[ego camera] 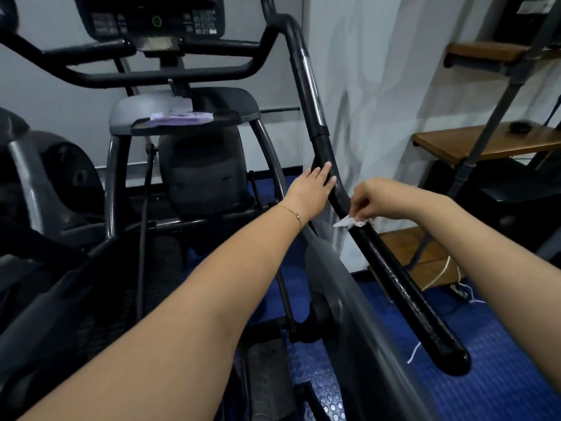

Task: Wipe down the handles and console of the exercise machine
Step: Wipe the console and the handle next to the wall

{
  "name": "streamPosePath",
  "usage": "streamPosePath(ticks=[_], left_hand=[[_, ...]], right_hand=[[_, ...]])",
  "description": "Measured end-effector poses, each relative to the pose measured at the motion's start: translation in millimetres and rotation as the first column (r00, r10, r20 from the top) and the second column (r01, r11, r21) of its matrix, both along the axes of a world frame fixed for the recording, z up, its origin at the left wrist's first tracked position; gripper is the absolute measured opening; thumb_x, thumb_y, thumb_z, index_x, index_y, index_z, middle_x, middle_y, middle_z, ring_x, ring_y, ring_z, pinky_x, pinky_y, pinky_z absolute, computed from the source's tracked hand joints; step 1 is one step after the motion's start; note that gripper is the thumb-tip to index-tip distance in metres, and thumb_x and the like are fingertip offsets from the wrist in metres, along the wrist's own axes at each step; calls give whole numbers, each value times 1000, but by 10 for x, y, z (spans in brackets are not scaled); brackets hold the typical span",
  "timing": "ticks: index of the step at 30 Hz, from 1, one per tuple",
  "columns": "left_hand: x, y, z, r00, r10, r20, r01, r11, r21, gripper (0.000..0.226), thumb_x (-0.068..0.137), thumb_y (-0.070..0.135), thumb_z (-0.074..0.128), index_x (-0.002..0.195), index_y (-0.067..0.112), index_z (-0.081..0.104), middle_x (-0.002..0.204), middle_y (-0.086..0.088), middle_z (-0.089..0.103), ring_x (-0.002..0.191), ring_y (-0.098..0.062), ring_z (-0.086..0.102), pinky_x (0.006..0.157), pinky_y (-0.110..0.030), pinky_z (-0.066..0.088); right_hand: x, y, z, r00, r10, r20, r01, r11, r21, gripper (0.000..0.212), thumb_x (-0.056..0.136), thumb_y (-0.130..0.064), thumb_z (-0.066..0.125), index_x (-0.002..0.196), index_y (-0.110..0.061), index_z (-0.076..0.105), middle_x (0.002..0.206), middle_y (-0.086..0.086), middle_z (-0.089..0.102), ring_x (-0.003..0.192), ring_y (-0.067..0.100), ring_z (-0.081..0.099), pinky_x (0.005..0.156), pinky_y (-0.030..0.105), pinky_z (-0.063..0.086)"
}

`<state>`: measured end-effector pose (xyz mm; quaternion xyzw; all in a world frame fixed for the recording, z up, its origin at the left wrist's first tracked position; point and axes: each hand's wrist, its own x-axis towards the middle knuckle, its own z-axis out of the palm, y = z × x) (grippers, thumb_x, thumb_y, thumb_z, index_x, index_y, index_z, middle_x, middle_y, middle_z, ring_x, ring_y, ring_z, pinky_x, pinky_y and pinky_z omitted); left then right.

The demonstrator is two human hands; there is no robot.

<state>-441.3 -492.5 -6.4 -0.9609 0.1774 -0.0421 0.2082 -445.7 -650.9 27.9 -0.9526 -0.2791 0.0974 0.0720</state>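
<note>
A long black right handle (pixel 403 287) of the exercise machine runs from the top centre down to the lower right. My left hand (pixel 315 185) lies against the handle with straight fingers, just above its bend. My right hand (pixel 368 199) pinches a small white wipe (pixel 353 222) and presses it onto the handle a little below the left hand. The handle's lower part looks wet and shiny. The console (pixel 151 16) with its buttons sits at the top, above the black fixed handlebars (pixel 158 75).
A purple wipe packet (pixel 182 118) lies on the machine's tray. A white curtain (pixel 379 86) hangs right of the handle. Wooden shelves on a metal frame (pixel 485 141) stand at the far right. White cords (pixel 440 278) trail on the blue floor mat.
</note>
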Motion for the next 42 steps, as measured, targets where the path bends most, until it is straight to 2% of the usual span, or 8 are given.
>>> streamPosePath(ticks=[8, 11, 15, 17, 19, 29, 37, 42], left_hand=[[27, 24, -33, 1000, -9, 0, 9, 998, -55, 61, 98, 5, 31, 151, 11, 1, 157, -16, -13, 147, -27, 5, 120, -36, 9], [-37, 0, -12, 999, -4, -32, -3, 982, -191, 62, 97, 2, 32, 152, 12, 5, 158, -13, -12, 146, -28, 6, 117, -36, 16], [-255, -91, -174, 989, -9, -146, -68, 856, -512, 74, 89, -8, 37, 152, 18, 11, 159, -1, -7, 131, -29, 42, 80, -33, 46], [-292, -98, -313, 986, -26, -167, -74, 820, -567, 82, 83, -13, 38, 152, 18, 7, 159, 3, -8, 91, -27, 60, 54, -27, 37], [-287, -89, -346, 983, -26, -183, -87, 807, -584, 87, 80, -15, 38, 152, 20, 6, 159, 6, -8, 71, -19, 51, 47, -25, 30], [-333, -109, -174, 983, 0, -186, -91, 873, -478, 82, 85, -13, 35, 152, 22, 6, 159, 7, -4, 127, -22, 46, 64, -27, 39], [-344, -87, -141, 980, -12, -196, -79, 888, -453, 77, 87, -10, 34, 152, 19, 5, 159, 4, -4, 129, -22, 43, 77, -35, 50], [-346, -112, -138, 981, 22, -191, -105, 892, -440, 78, 87, -11, 35, 152, 18, 3, 159, 4, -5, 120, -24, 50, 61, -28, 39]], right_hand=[[11, -6, -42, 997, 12, 80, -15, 999, 34, 14, 82, -15, 66, 95, -15, 72, 71, -14, 48, 76, 9, 53, 57, 12, 34], [-10, -76, -37, 999, 27, 41, -29, 998, 53, 14, 81, -14, 67, 93, -15, 73, 72, -15, 48, 69, 5, 51, 58, 13, 36], [-77, -102, -133, 986, -11, 165, -12, 990, 142, 17, 83, -14, 65, 98, -12, 72, 71, -15, 40, 81, 16, 54, 68, 22, 34], [-148, -182, -137, 989, -12, 149, -14, 984, 175, 18, 84, -13, 64, 100, -12, 72, 74, -12, 45, 84, 16, 54, 73, 24, 38], [-220, -258, -109, 996, 28, 84, -42, 985, 169, 18, 84, -12, 65, 101, -11, 72, 85, -5, 53, 86, 13, 54, 80, 28, 44], [-378, -364, -98, 999, 11, 51, -20, 980, 196, 20, 84, -7, 63, 101, -10, 72, 89, -1, 54, 89, 19, 58, 80, 29, 44], [-361, -313, -185, 992, -47, 119, 12, 961, 277, 16, 82, -5, 66, 96, -8, 73, 85, 3, 57, 89, 24, 59, 81, 32, 45], [-379, -383, -142, 1000, 2, 22, -8, 961, 278, 16, 82, -8, 67, 96, -11, 73, 81, -7, 56, 85, 16, 58, 78, 23, 44]])
